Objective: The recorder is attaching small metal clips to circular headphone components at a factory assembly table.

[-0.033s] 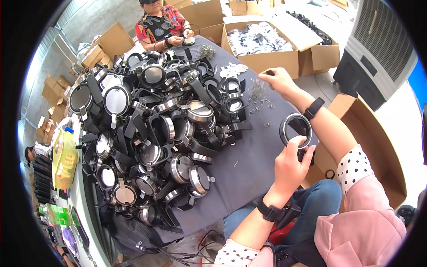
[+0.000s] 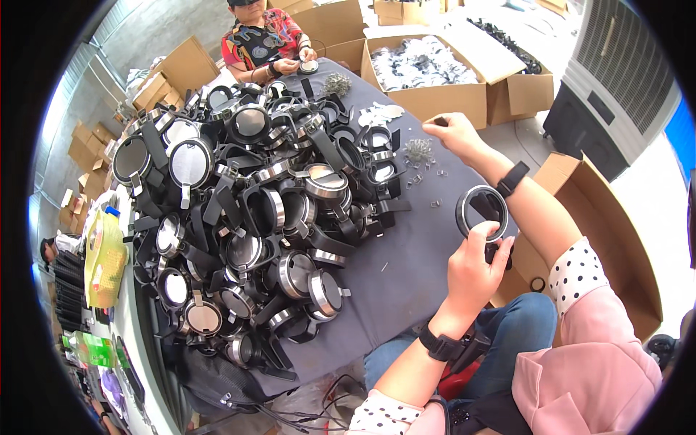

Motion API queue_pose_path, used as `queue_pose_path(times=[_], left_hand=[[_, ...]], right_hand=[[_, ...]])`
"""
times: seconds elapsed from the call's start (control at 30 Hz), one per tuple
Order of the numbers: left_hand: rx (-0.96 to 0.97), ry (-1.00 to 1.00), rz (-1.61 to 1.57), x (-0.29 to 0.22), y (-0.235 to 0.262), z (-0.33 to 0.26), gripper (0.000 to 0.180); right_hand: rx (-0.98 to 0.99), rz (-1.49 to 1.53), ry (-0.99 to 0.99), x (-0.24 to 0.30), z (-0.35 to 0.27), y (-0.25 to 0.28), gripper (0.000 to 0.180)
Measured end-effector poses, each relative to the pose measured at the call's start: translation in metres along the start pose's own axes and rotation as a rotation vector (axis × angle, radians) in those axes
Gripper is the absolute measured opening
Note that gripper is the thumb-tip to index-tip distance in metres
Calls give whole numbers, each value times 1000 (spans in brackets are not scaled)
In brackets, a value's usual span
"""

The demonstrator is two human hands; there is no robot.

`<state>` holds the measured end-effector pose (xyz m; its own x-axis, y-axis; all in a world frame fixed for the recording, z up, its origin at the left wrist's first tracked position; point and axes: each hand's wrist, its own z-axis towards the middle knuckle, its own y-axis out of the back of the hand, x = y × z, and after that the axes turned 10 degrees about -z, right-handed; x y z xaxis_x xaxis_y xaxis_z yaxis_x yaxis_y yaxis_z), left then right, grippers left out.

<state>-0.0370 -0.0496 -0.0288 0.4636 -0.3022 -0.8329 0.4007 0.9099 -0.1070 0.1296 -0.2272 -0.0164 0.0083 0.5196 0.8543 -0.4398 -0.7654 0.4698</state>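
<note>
Nothing is changing: the left hand (image 2: 475, 264) is still gripping the black ring (image 2: 481, 213), the right hand (image 2: 451, 133) is pinching a small clip (image 2: 440, 121) over the grey table (image 2: 406, 254).

A workshop for assembly by hand; a grey-covered table (image 2: 428, 239) bears a big heap (image 2: 246, 217) of like black-and-metal round parts; beyond the table's far end stand open cartons (image 2: 428, 72) of bagged pieces, and more cartons (image 2: 170, 72) are stacked to its far left; a second worker (image 2: 264, 40) sits at its far end; a large cooler (image 2: 616, 80) stands to its right.
</note>
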Motion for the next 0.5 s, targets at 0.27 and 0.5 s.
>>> queue_pose_path(times=[0.27, 0.5], left_hand=[[72, 69, 35, -2, -3, -1, 36], [66, 252, -6, -1, 4, 3, 47]], right_hand=[[213, -616, 204, -62, -37, 2, 19], [172, -354, 55, -52, -77, 10, 16]])
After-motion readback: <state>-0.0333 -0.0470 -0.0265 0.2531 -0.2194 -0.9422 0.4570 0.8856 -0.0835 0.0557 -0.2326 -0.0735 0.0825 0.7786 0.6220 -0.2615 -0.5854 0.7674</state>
